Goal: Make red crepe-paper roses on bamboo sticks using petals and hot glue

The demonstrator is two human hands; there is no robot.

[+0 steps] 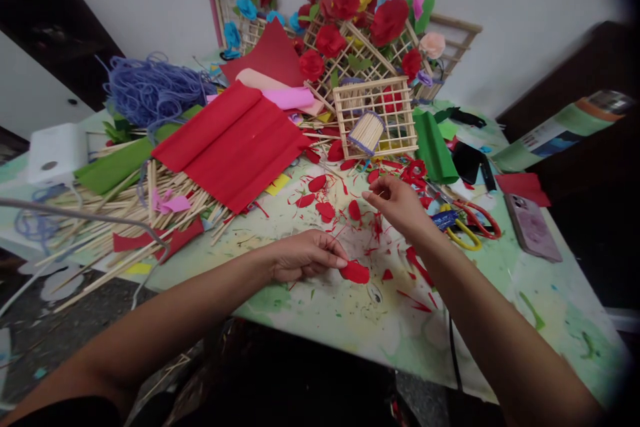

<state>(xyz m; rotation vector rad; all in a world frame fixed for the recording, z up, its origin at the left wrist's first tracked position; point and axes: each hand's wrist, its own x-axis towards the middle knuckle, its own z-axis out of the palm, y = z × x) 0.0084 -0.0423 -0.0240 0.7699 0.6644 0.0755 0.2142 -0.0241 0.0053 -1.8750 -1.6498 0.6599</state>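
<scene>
Nearest the camera, both forearms reach in from about five and seven o'clock over a paint-stained table (320,310). The left hand (300,255) lies knuckles-up on the tabletop, its fingertips pinched shut on the edge of a red paper petal (355,272), which lies flat on the table just right of the thumb, close to the centre of the view. At about one o'clock from that petal the right hand (397,203) hovers above the table with thumb and forefinger drawn together; whether anything sits between them cannot be told. Around and beyond the hands, loose red petals (320,197) and thin red scraps are scattered over the surface. At three o'clock from the right hand lie scissors with yellow and red handles (467,225), and further right a phone in a pink case (531,225). Toward nine o'clock a heap of bamboo sticks (130,210) spreads over the table, with a folded red crepe sheet (235,140) lying partly over it and a green sheet (117,167) beside it. At twelve o'clock stands a small stick-built lattice box (376,117) holding a bundle of sticks. Farther back, a tangle of blue cord (150,90) lies at eleven o'clock, and lattice frames covered in paper flowers (350,20) lean against the wall.
</scene>
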